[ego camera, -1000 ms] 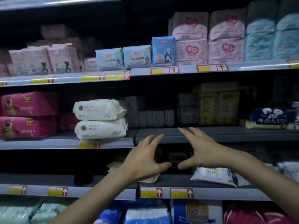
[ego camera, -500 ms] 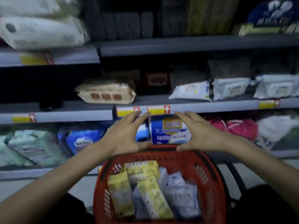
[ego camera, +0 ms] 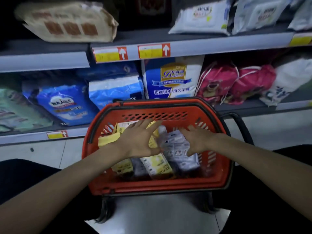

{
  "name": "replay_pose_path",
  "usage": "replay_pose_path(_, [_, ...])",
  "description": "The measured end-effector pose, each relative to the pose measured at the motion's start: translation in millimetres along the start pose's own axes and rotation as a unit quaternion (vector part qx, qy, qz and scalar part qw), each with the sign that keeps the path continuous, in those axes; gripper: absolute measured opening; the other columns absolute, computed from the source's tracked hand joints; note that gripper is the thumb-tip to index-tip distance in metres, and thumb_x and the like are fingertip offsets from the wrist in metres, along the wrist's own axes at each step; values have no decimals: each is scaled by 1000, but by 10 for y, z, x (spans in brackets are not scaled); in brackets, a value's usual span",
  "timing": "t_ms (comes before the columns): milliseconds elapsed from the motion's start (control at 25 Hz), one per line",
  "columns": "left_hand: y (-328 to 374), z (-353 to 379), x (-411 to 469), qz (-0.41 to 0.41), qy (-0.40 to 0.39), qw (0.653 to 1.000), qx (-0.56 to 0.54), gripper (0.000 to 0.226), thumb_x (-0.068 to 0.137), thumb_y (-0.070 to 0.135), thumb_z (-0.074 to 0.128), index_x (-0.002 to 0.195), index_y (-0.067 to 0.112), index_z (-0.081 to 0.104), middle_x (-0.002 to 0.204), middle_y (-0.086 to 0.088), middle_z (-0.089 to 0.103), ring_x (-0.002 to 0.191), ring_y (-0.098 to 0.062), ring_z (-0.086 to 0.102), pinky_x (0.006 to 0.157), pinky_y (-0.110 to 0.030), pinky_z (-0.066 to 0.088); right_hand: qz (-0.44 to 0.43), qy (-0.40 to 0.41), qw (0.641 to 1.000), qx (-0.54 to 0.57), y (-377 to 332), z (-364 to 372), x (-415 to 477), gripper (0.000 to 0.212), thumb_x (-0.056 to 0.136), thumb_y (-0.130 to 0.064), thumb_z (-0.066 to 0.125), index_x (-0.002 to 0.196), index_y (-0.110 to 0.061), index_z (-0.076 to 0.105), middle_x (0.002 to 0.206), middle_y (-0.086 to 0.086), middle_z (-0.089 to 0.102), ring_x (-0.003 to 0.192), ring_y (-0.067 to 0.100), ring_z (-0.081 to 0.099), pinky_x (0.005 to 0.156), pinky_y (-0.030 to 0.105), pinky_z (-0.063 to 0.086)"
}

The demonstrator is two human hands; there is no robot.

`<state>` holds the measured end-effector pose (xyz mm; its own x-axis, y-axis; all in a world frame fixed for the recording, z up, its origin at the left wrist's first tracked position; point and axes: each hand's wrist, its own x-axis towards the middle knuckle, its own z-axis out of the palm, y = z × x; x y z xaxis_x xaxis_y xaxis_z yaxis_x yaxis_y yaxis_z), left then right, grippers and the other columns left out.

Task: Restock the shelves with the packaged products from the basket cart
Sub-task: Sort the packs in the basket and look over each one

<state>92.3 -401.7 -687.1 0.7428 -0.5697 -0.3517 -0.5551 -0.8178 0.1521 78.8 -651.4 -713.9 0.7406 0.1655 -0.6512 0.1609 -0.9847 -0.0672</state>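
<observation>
With both hands spread and empty, left hand (ego camera: pixel 138 141) and right hand (ego camera: pixel 197 141) over the packs (ego camera: pixel 175 149) in the red basket (ego camera: pixel 152 185), best close on one grey pack squarely before lifting.

Dim aisle, grey shelving running wall to wall.

Up top, a grey shelf (ego camera: pixel 152 37) carries a tan pack (ego camera: pixel 67 22) on the left and white wipes packs (ego camera: pixel 200 17) on the right, with yellow-and-red price tags (ego camera: pixel 154 51) clipped along its front edge. Below it, blue packs (ego camera: pixel 65 103) sit left of centre, a tall blue-and-white pack (ego camera: pixel 173 78) stands in the middle, and pink drawstring bags (ego camera: pixel 236 83) slump just beside it to the right. The lower shelf (ego camera: pixel 25 135) shows one more price tag on its lip. Underneath, pale floor tiles (ego camera: pixel 50 154) catch what little light there is; the shelf backs are in deep shadow.
</observation>
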Motion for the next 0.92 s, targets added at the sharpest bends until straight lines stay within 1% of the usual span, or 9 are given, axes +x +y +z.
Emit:
replay_pose_path(240, [92, 482, 203, 56, -52, 996, 46, 107, 85, 86, 44, 166, 33, -2, 173, -8, 9, 160, -31, 9, 128, -56, 14, 39, -45, 997, -52, 110, 583, 149, 115, 85, -55, 75, 164, -10, 4, 164, 17, 22, 146, 37, 32, 113, 45, 42])
replay_pose_path(400, [114, 558, 200, 62, -50, 996, 36, 105, 87, 82, 48, 166, 30, 4, 173, -10, 12, 159, -32, 10, 128, -53, 16, 44, 11, 991, -123, 18, 696, 186, 98, 82, -48, 79, 154, -5, 27, 150, 19, 40, 134, 34, 45, 102, 41, 49])
replay_pose_path(480, [129, 514, 193, 60, -44, 997, 5, 99, 90, 76, 52, 166, 31, 9, 171, -8, 18, 158, -30, 15, 126, -50, 22, 29, 32, 990, -135, -22, 572, 201, 93, 76, -49, 81, 147, -8, 36, 143, 16, 44, 128, 32, 49, 101, 41, 49])
replay_pose_path(560, [145, 453, 192, 35, -27, 996, -78, 86, 94, 65, 58, 164, 31, 22, 164, -5, 35, 150, -26, 34, 117, -44, 39, 9, 49, 992, -118, -92, 392, 193, 94, 70, -52, 85, 141, -9, 40, 140, 14, 42, 123, 33, 51, 97, 43, 50])
replay_pose_path(600, [149, 410, 194, 12, -6, 988, -153, 76, 97, 57, 62, 161, 31, 30, 157, -3, 46, 141, -24, 46, 109, -42, 47, -5, 57, 995, -88, -135, 286, 176, 93, 68, -50, 87, 138, -10, 42, 138, 13, 40, 117, 32, 53, 92, 42, 51])
replay_pose_path(680, [142, 347, 203, -43, 52, 947, -315, 55, 101, 37, 64, 153, 28, 46, 140, 2, 61, 118, -16, 62, 96, -39, 55, -31, 78, 996, -21, -207, 74, 106, 86, 64, -46, 90, 128, -11, 44, 129, 8, 42, 102, 29, 56, 78, 39, 52])
replay_pose_path(720, [130, 329, 209, -67, 76, 919, -380, 45, 103, 28, 63, 147, 26, 54, 133, 4, 65, 112, -10, 64, 94, -37, 56, -39, 96, 995, 7, -221, -22, 51, 84, 62, -46, 90, 125, -12, 44, 126, 6, 43, 100, 28, 55, 75, 38, 51])
replay_pose_path(840, [88, 250, 239, -136, 132, 836, -515, 20, 106, 19, 58, 121, 23, 69, 111, 8, 70, 102, -4, 67, 95, -36, 56, -70, 198, 972, 109, -226, -276, -140, 86, 62, -44, 89, 129, -15, 43, 124, 3, 47, 110, 25, 53, 80, 36, 46])
replay_pose_path(920, [115, 162, 246, -212, 119, 747, -619, 12, 105, 23, 59, 109, 19, 70, 103, 0, 72, 96, -10, 72, 95, -44, 60, -99, 270, 936, 204, -272, -429, -286, 89, 63, -41, 88, 135, -19, 42, 128, 1, 49, 116, 23, 52, 86, 39, 48])
